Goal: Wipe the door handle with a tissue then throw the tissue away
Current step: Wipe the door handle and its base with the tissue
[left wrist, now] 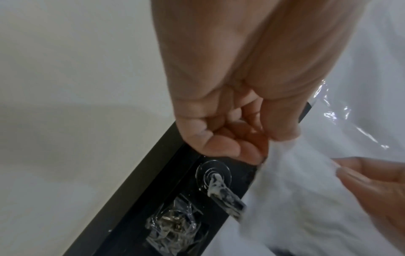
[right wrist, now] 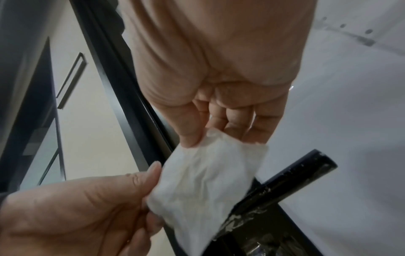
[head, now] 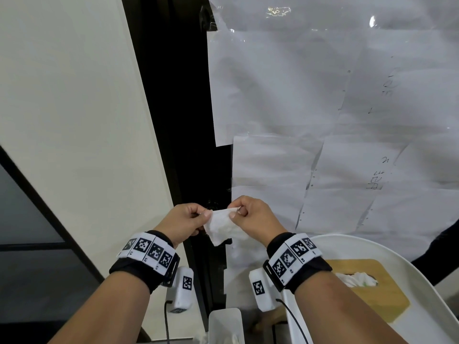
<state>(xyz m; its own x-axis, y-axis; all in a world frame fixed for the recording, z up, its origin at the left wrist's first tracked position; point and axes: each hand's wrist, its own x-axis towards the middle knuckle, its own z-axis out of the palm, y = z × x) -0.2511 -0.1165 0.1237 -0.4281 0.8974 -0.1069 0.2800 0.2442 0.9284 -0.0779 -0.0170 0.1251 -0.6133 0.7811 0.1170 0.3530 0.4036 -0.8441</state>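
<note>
Tissue (head: 224, 225) stretched between both hands just in front of the door handle (right wrist: 282, 186); not touching the lever in the wrist views. Left hand (head: 185, 220) pinching one upper corner between thumb and curled fingers; right hand (head: 252, 216) pinching the opposite corner likewise, nothing else held.

Likely faults, as judgement: thin sheet pulled taut from two corners, hence prone to tearing; whitish residue on the lever and clear film (left wrist: 173, 223) around the lock plate liable to snag or shred the tissue; single-layer contact likely to smear rather than lift the residue; loose lower edge apt to slip free once one hand lets go.

Hidden or unclear: handle almost wholly masked by the tissue and hands in the head view; lever's root covered by tissue in the right-wrist view; nature of the residue indeterminate; white bin (head: 224, 321) cut off at the lower edge, contents hard to make out; tissue box (head: 372, 291) partly behind the right forearm.
</note>
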